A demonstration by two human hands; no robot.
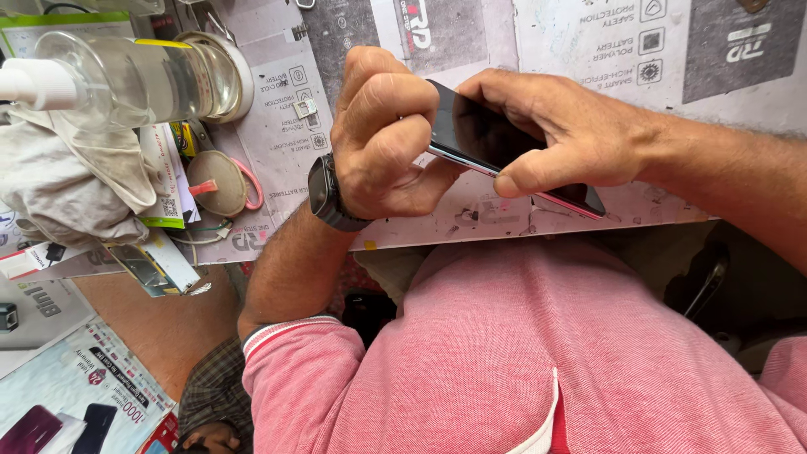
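A black-screened smartphone with a pinkish edge is held above the bench, tilted. My right hand grips it from the right, thumb pressed on its near edge and fingers over the screen. My left hand, with a dark smartwatch on the wrist, is curled against the phone's left end, fingers bent onto the edge. Whether a small tool sits in the left fingers is hidden.
A worn printed mat covers the bench. At the left lie a clear spray bottle on its side, a crumpled white cloth, a round tape roll, small packets and printed leaflets. My pink shirt fills the foreground.
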